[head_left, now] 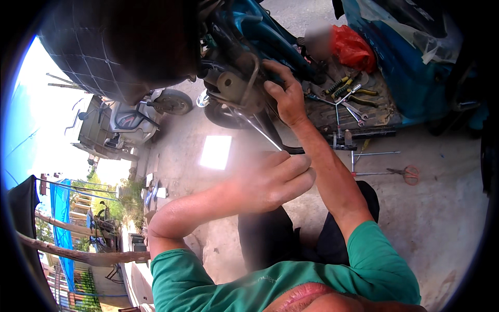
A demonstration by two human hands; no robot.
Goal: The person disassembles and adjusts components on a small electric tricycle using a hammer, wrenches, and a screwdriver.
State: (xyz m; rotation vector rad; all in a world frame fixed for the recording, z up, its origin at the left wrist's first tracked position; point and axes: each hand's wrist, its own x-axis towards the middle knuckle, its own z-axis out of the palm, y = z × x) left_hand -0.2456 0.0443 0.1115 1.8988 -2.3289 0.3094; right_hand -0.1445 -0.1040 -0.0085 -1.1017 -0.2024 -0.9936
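My left hand [275, 179] is closed around a thin metal rod [264, 136], whose far end reaches toward the underside of a scooter's rear; whether it touches there is unclear. My right hand [285, 96] is higher up, fingers bent against a bent tube [253, 70] beside a dark cylindrical part [228, 83]. Above these hangs the black stitched seat [109, 47] or cover. To the right, the teal scooter's footboard [390, 109] bears several yellow-handled pliers [362, 101], a three-arm socket wrench [337, 106] and spanners [357, 115].
A red plastic bag [353, 47] sits behind the tools. Red-handled scissors [410, 175] and long metal tools [377, 153] lie on the concrete floor [436, 218]. A second scooter [125, 125] stands at the left, with wooden poles [93, 256] and a blue tarp [62, 223] beyond.
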